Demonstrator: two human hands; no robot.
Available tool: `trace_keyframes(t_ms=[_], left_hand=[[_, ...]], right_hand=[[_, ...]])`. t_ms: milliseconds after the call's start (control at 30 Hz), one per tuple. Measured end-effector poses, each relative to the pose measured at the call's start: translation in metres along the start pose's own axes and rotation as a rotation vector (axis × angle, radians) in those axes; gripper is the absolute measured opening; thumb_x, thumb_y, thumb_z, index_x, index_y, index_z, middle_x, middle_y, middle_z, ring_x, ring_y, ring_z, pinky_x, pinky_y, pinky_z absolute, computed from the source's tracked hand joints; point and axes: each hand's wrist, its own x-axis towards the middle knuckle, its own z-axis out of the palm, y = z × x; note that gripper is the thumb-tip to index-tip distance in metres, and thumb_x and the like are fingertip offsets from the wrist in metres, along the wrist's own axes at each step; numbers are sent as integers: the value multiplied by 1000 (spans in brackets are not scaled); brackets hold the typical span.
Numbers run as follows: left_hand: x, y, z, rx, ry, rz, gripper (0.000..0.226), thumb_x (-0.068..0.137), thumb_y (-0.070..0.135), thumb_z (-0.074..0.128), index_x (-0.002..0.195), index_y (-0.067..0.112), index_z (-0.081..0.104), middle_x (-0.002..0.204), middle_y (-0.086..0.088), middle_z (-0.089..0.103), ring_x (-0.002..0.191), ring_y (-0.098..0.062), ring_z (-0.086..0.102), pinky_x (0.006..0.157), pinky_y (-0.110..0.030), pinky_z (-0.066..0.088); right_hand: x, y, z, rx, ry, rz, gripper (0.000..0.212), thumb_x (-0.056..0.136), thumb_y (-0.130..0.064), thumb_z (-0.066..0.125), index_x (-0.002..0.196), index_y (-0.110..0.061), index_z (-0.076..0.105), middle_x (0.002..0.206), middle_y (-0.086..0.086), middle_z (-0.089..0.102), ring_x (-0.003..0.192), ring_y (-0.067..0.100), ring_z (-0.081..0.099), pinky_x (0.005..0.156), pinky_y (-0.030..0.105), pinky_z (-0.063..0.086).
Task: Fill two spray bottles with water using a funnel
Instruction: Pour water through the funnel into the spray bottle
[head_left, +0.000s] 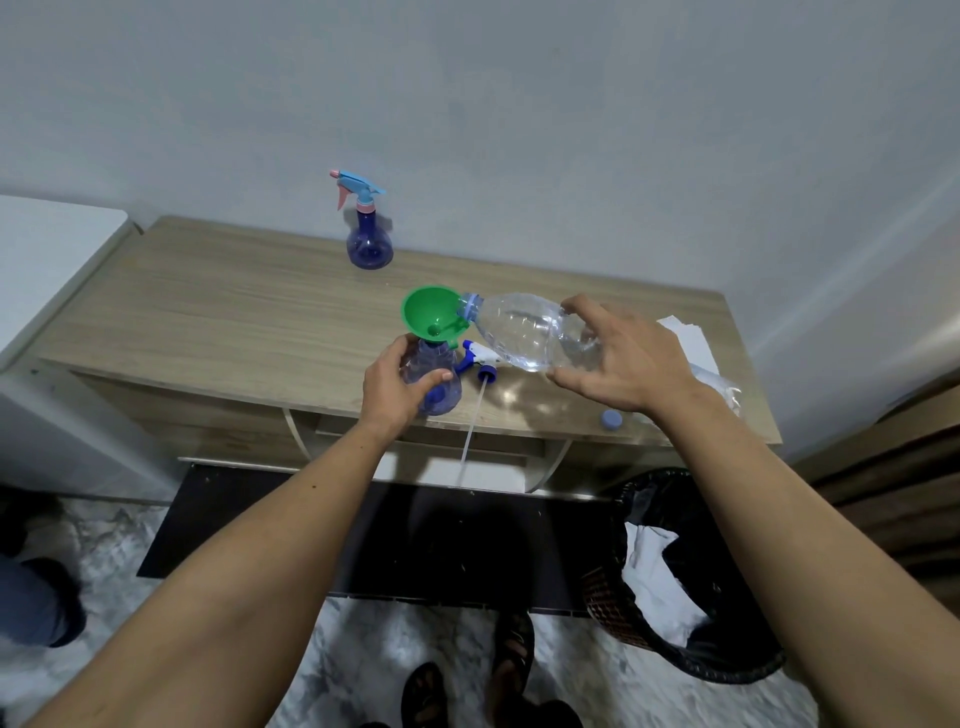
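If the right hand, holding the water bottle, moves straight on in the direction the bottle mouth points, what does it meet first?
The right hand tilts the water bottle leftward, so its mouth would likely push first against the green funnel, whose rim it already seems to touch. Depth is unclear.

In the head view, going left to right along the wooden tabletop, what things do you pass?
Far spray bottle, green funnel sitting in the near spray bottle held by the left hand, loose sprayer head, clear water bottle held by the right hand, blue cap, white paper.
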Motion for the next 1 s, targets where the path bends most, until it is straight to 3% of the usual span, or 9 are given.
trace_keyframes(t_ms=[133, 233, 333, 467, 567, 700, 767, 900, 1000], left_hand=[[0, 1, 0, -1, 0, 2, 64, 79, 19, 95, 135, 8, 65, 121, -3, 73, 110, -15, 68, 87, -3, 48], [0, 2, -1, -2, -1, -5, 64, 80, 18, 94, 135, 7, 65, 121, -2, 72, 110, -15, 68, 86, -1, 47], [-1, 3, -1, 1, -2, -12, 64, 80, 17, 94, 136, 8, 64, 121, 0, 72, 108, -13, 68, 89, -5, 50], [-1, 5, -1, 1, -4, -14, 62, 80, 15, 94, 134, 8, 65, 119, -1, 72, 108, -15, 69, 97, -25, 57], [-1, 6, -1, 5, -6, -32, 61, 81, 13, 93, 134, 8, 65, 118, 0, 72, 105, -12, 70, 93, -18, 56], [-1, 6, 0, 22, -3, -36, 59, 80, 11, 93, 132, 6, 65, 116, 0, 72, 100, 5, 66, 84, -3, 50], [0, 5, 0, 24, 2, -32, 58, 80, 11, 93, 131, 6, 66, 118, -2, 74, 101, 3, 67, 84, -4, 51], [-1, 3, 0, 21, 5, -36, 60, 80, 14, 94, 133, 7, 66, 120, -3, 75, 106, -10, 71, 87, -6, 52], [-1, 2, 1, 17, 7, -28, 59, 81, 14, 93, 132, 7, 66, 120, -3, 75, 105, -2, 70, 88, -8, 53]], right_hand=[[-2, -2, 7, 90, -3, 29, 66, 80, -59, 75, 136, -40, 45, 113, -6, 68, 100, 24, 63, 75, 34, 41], [-5, -1, 12, 209, 34, 65, 66, 79, -59, 78, 132, -40, 45, 107, -9, 67, 96, 21, 62, 77, 36, 47], [-7, 1, 20, 314, 78, 98, 66, 76, -60, 82, 128, -41, 44, 105, -10, 65, 93, 20, 62, 79, 37, 51], [-7, 3, 29, 422, 138, 123, 67, 75, -59, 84, 127, -41, 46, 106, -10, 67, 93, 18, 64, 82, 42, 56], [-4, 4, 34, 516, 176, 170, 66, 74, -59, 84, 125, -42, 46, 107, -13, 69, 96, 14, 65, 85, 41, 56], [3, 2, 34, 698, 245, 236, 63, 76, -50, 88, 123, -37, 48, 111, -13, 71, 103, 9, 68, 87, 31, 54], [8, 4, 34, 773, 263, 250, 63, 77, -45, 90, 124, -36, 49, 116, -12, 72, 107, 7, 68, 91, 27, 53], [17, 10, 42, 876, 284, 286, 65, 75, -43, 92, 122, -37, 48, 121, -12, 71, 115, 10, 68, 100, 32, 54], [23, 15, 48, 887, 296, 308, 67, 71, -45, 92, 123, -34, 50, 120, -12, 68, 116, 11, 67, 101, 39, 56]])
